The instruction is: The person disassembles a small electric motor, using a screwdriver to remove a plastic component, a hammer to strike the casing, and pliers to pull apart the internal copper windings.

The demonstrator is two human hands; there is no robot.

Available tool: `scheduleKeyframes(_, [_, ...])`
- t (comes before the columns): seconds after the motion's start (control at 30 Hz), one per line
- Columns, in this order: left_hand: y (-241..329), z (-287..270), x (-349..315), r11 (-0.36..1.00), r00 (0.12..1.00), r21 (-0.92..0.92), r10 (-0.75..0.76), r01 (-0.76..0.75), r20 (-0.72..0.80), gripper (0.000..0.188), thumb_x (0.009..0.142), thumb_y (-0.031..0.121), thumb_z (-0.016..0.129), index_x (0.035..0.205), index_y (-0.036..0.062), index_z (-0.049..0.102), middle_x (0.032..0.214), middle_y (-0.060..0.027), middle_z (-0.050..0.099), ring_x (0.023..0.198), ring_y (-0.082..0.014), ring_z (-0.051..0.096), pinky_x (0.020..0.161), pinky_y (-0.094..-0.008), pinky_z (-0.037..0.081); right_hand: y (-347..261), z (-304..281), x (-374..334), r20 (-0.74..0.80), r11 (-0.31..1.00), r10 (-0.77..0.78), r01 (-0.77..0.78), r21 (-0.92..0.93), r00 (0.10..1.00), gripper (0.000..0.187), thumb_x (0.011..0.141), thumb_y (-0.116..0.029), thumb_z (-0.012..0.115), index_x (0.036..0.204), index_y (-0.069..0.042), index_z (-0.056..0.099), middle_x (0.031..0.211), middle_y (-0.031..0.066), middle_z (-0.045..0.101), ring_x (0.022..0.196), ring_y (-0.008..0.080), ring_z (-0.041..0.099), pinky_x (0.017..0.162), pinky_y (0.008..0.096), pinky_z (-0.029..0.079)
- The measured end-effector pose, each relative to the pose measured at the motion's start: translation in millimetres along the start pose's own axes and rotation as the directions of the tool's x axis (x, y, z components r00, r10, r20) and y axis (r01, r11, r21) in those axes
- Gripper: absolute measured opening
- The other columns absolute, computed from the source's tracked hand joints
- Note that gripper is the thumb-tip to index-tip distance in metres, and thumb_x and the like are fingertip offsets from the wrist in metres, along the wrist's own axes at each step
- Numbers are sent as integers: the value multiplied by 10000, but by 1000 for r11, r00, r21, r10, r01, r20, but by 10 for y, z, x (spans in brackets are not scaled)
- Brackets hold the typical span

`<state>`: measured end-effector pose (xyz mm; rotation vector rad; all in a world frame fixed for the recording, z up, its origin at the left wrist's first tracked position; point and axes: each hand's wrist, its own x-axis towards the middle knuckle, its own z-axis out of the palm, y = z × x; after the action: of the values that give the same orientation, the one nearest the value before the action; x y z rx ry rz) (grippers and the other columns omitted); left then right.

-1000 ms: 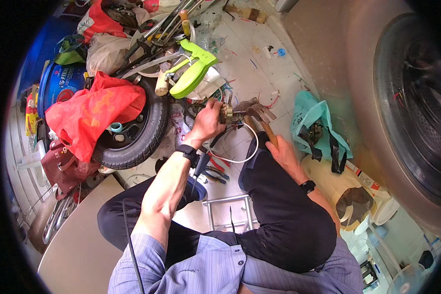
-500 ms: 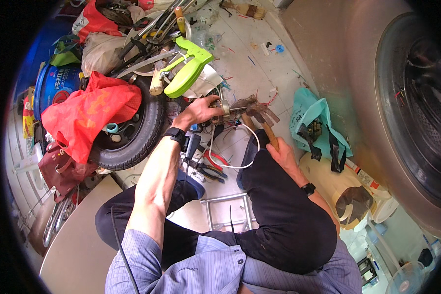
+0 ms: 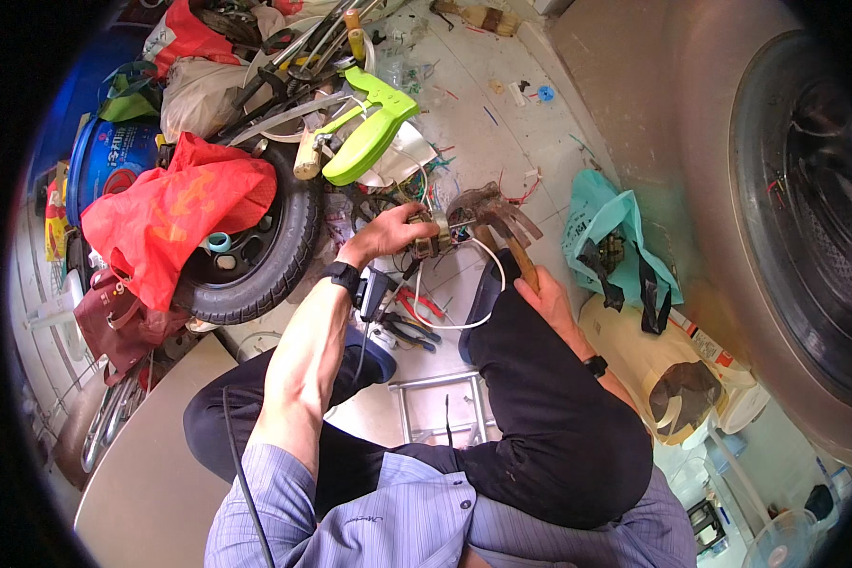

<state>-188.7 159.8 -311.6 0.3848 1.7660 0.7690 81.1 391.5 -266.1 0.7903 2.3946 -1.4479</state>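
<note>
Out in front of me, my left hand [image 3: 388, 235] grips a small metal motor-like part [image 3: 434, 239]; a thin shaft juts from its right side. A white cable [image 3: 491, 317] loops down from it toward my shoe. My right hand [image 3: 547, 298] is wrapped round the wooden handle of a claw hammer [image 3: 527, 269], above my right knee. The hammer's rusty head [image 3: 492, 208] is beside the shaft; whether they touch I cannot tell. Below my left hand lie pliers [image 3: 411, 333] with dark handles and red-handled pliers [image 3: 422, 303].
At the left, a red plastic bag [image 3: 175, 213] covers part of a tyred wheel [image 3: 284, 275]. A lime-green handsaw handle [image 3: 374, 142] lies beyond my left hand. On the right are a teal bag [image 3: 596, 218] and a front-loading washing machine [image 3: 701, 123]. Wire scraps litter the tiles.
My left hand has shifted slightly nearer to me, and the metal part in it has turned. The hammer's head has tilted a little; my right hand stays almost in place.
</note>
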Motion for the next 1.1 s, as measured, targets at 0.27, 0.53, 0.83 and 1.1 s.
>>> scheduleKeyframes(0.27, [163, 6, 5, 976, 987, 175, 147, -133, -70, 759, 784, 423, 758, 1358, -37, 570, 1081, -203, 726, 977, -248, 701, 891, -349, 540, 65, 33, -56, -65, 996, 86, -84, 24, 994, 329, 954, -283, 687, 1018, 21, 577, 795, 260, 649, 784, 474, 661, 658, 494, 497])
scheduleKeyframes(0.53, [497, -98, 102, 970, 983, 202, 158, -138, -89, 753, 783, 408, 762, 1366, -24, 560, 1094, -209, 714, 984, -240, 687, 898, -348, 526, 144, 65, -99, -94, 991, 133, -130, 34, 987, 334, 953, -292, 682, 1059, 14, 600, 826, 259, 660, 813, 478, 662, 675, 485, 508])
scheduleKeyframes(0.83, [590, -160, 288, 971, 994, 229, 84, -66, -70, 692, 857, 460, 708, 1324, -39, 599, 1204, -229, 696, 1118, -261, 667, 986, -351, 498, 133, 52, -125, -106, 991, 123, -116, 68, 987, 355, 956, -315, 671, 1043, 17, 578, 816, 270, 643, 793, 488, 643, 671, 507, 494])
scheduleKeyframes(1.1, [1042, -231, 132, 910, 959, -301, -268, 283, 91, 378, 944, 511, 581, 868, 150, 665, 722, 51, 633, 542, -72, 515, 482, -248, 357, 190, 56, -128, -96, 986, 144, -135, 101, 985, 351, 956, -316, 669, 1018, 15, 570, 808, 271, 634, 780, 490, 636, 664, 509, 489])
